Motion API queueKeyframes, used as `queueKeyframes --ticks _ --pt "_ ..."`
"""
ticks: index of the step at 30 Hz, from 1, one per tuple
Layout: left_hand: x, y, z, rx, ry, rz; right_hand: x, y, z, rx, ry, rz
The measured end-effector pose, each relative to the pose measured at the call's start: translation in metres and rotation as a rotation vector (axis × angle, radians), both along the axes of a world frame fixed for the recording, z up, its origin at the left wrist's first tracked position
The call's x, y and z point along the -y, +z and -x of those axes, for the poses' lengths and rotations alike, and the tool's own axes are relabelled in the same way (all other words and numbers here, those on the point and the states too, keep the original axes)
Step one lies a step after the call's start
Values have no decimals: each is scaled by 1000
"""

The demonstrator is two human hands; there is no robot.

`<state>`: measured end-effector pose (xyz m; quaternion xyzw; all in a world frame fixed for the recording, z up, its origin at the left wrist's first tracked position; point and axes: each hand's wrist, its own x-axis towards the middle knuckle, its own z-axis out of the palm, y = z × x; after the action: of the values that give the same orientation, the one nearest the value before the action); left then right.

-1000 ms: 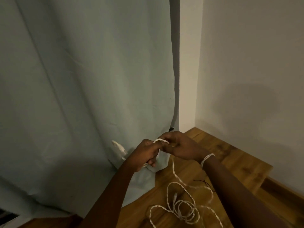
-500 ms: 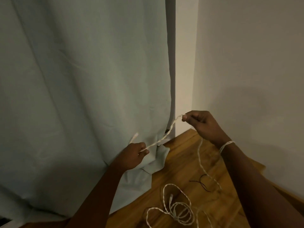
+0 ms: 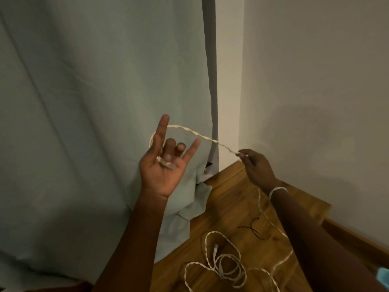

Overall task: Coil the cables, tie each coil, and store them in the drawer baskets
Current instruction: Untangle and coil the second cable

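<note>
A white braided cable (image 3: 202, 136) stretches between my hands. My left hand (image 3: 163, 165) is raised palm up, index and little fingers stretched out, the two middle fingers bent down on the cable's plug end in the palm. The cable loops behind the index finger. My right hand (image 3: 255, 167) pinches the cable further along, to the right and slightly lower. From there the cable drops past my wrist to a loose tangle (image 3: 223, 264) on the wooden surface (image 3: 229, 207). A white band circles my right wrist.
A pale green curtain (image 3: 94, 102) hangs at left and bunches on the wood. A white wall (image 3: 315, 81) stands at right. A thin black tie (image 3: 251, 227) lies on the wood near the tangle. Something light blue shows at the bottom right corner.
My left hand rose and turned palm up with fingers spread, the cable now looped behind its index finger. My right hand dropped lower, still pinching the cable.
</note>
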<state>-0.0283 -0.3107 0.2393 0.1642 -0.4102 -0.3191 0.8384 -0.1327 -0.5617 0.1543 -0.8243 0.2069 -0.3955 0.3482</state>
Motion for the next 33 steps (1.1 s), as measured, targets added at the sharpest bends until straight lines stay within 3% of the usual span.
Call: queueKeyframes --ticks 4,7,9,11,13,15,19,21,25,28,31,33 --pt "10 40 -1 68 186 -75 -29 -9 3 -221 177 139" --pt "24 47 -15 80 322 -92 -45 1 16 -387 355 125" --pt "26 41 -34 157 585 -185 -60 12 21 -559 512 78" --pt "26 24 -58 447 996 -430 -74 23 27 -601 657 4" --pt "25 -8 -80 839 1187 -694 -78 36 33 -519 739 13" --pt "22 -32 -87 1048 1052 -881 -69 50 37 -385 691 74" --pt "13 -42 -51 957 336 -1103 -37 70 40 -35 418 63" --pt "13 -37 -26 751 31 -1009 -28 75 36 96 318 94" --pt "25 -19 14 416 -631 -625 -30 76 13 218 245 102" --pt "38 -1 32 327 -657 -433 -48 68 -1 242 325 22" --pt "46 28 39 289 -404 -304 -68 47 -7 142 420 29" --pt "52 43 36 336 -239 -298 -83 38 -8 -5 503 -95"
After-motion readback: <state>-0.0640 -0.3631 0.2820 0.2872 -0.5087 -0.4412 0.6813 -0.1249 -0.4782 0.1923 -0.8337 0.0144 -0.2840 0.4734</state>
